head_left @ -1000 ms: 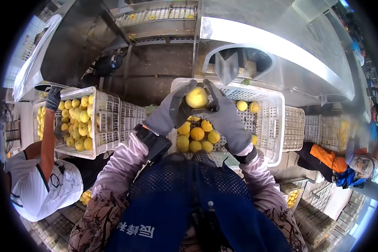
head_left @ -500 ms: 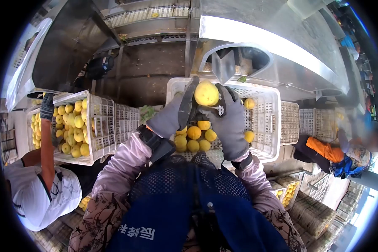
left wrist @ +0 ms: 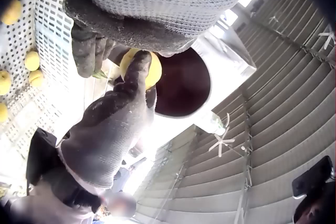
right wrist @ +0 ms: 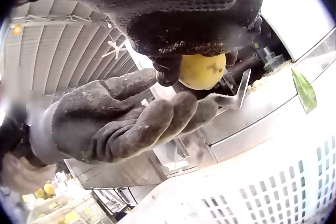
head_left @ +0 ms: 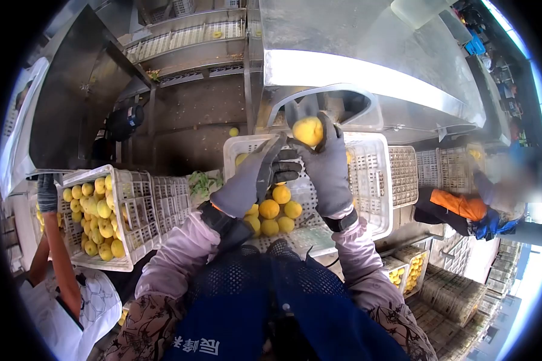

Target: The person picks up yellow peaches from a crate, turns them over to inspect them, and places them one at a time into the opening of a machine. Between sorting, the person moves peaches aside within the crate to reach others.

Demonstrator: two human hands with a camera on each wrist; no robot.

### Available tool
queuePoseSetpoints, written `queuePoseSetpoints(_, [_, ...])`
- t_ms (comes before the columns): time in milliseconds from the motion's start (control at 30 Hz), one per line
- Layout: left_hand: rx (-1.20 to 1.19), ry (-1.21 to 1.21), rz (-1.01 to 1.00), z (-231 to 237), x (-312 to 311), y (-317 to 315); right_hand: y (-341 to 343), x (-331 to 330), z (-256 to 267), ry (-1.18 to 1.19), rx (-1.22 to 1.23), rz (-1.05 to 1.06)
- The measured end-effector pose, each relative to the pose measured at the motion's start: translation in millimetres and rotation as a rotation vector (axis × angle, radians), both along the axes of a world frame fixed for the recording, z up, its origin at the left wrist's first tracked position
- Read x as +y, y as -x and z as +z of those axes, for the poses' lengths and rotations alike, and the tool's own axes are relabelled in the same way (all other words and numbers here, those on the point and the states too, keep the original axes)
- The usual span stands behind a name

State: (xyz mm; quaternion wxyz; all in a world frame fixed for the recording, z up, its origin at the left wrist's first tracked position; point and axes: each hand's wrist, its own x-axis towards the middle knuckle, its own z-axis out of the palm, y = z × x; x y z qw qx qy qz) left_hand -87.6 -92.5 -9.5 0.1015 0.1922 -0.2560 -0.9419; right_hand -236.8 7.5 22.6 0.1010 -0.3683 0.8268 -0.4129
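Note:
A round yellow peach [head_left: 308,130] with brown specks sits in the grip of my right hand [head_left: 330,171], in front of the machine's oval opening [head_left: 325,108]. In the right wrist view, the gloved fingers curl over the peach [right wrist: 202,73] from above. My left hand [head_left: 247,177], also in a grey glove with dark palm, is just beside the right one. Its fingers are loosely bent and hold nothing. Below both hands stands a white plastic crate [head_left: 373,219], with several yellow peaches [head_left: 270,209] at its near left side.
A metal machine [head_left: 367,72] spans the far side. To the left, another person's gloved hand [head_left: 47,192] is beside a tilted crate full of peaches [head_left: 93,216]. More crates [head_left: 403,174] stand to the right. Leaves [head_left: 203,183] and one fruit [head_left: 233,131] lie beyond the crate.
Both hands held the peach close together earlier; now my left hand has let go and the right has carried it up toward the opening. The head view has shifted.

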Motion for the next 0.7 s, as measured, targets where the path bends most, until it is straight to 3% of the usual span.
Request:
queuePoseSetpoints(67, [-0.065, -0.033, -0.022, 9, -4, -13, 13, -15, 8, -0.193, 0.131, 0.035])
queuePoseSetpoints(167, [-0.194, -0.091, -0.018, -13, 7, -41, 24, -34, 15, -0.25, 0.189, 0.073])
queuePoseSetpoints(300, [-0.446, -0.026, 0.003, -33, 23, -64, 44, -61, -2, -0.265, 0.404, 0.075])
queuePoseSetpoints(367, [-0.546, 0.014, 0.034, -66, 43, -72, 45, -75, 10, -0.176, 0.303, 0.031])
queuePoseSetpoints(433, [-0.552, 0.793, -0.078, -78, 53, -72, 55, -74, 17, -0.104, 0.206, 0.014])
queuePoseSetpoints(500, [-0.76, 0.349, -0.102, -34, 48, -32, 54, -60, 31, 0.089, 0.06, -0.002])
queuePoseSetpoints(533, [-0.773, 0.343, -0.107, -60, 51, -23, 45, -45, 34, 0.174, 0.106, -0.008])
queuePoseSetpoints(600, [-0.972, 1.43, 0.226, -144, 63, -12, 30, 2, 29, 0.224, -0.21, 0.086])
queuePoseSetpoints(633, [-0.98, 1.423, 0.211, -167, 59, -9, 21, 26, 17, 0.205, -0.44, 0.112])
queuePoseSetpoints(700, [-1.089, 1.567, 0.405, -202, 44, -2, 24, 56, -27, -0.267, -0.486, 0.185])
